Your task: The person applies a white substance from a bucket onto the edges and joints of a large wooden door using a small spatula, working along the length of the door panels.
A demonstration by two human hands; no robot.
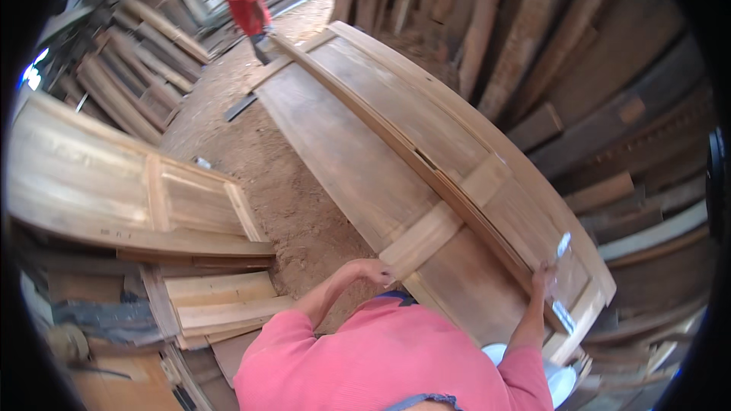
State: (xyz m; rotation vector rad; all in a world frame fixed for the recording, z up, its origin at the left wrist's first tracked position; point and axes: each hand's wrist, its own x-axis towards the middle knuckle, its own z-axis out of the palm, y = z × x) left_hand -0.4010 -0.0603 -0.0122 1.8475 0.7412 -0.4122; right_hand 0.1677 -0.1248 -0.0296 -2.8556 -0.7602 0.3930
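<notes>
A large wooden panelled door [354, 148] lies slantwise before me, a long raised wooden strip [426, 171] running along its middle. My right hand [543, 277] is closed near the strip's close end. A shiny, pale bluish thing [563, 244] shows just beyond these fingers, and a similar pale piece [562, 317] sits on the near side; I cannot tell whether they belong together. My left hand [373, 271] is bent with its fingers curled by the door's left edge, near a cross rail [422, 237]. What it holds, if anything, is too small to make out.
Another panelled door [156, 186] rests at the left above stacked boards [225, 301]. Rough planks [525, 38] lean along the right. A person in a red shirt [245, 4] stands past the door's far end. A pale bucket-like thing [560, 384] is beside my right arm.
</notes>
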